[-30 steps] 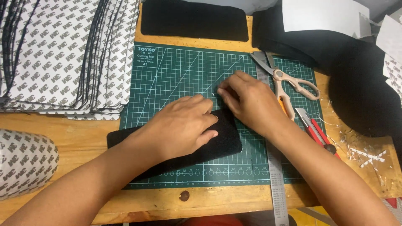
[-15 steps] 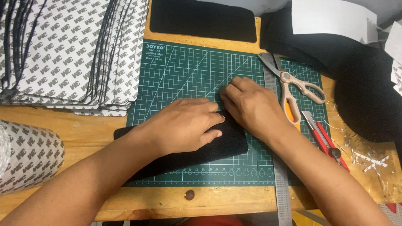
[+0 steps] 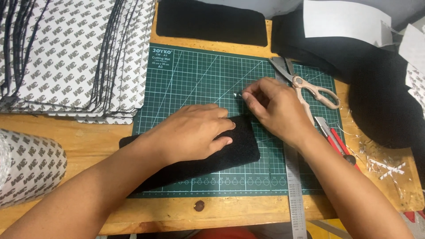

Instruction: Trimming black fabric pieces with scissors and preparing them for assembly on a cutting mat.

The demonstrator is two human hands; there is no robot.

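While the left hand (image 3: 195, 135) lies flat, fingers spread, pressing a black felt-like strip (image 3: 230, 152) onto the green cutting mat (image 3: 186, 79), the right hand (image 3: 274, 106) is pinched thumb to fingertips on a small pale tab (image 3: 236, 94) just above the strip's upper right corner. Judging by its fuzzy face and limp lie, the strip looks light, soft and floppy, best held down with a flat palm and worked from a corner. Scissors (image 3: 310, 86), a red utility knife (image 3: 336, 144) and a steel ruler (image 3: 294, 186) lie near on the tabletop (image 3: 88, 132).
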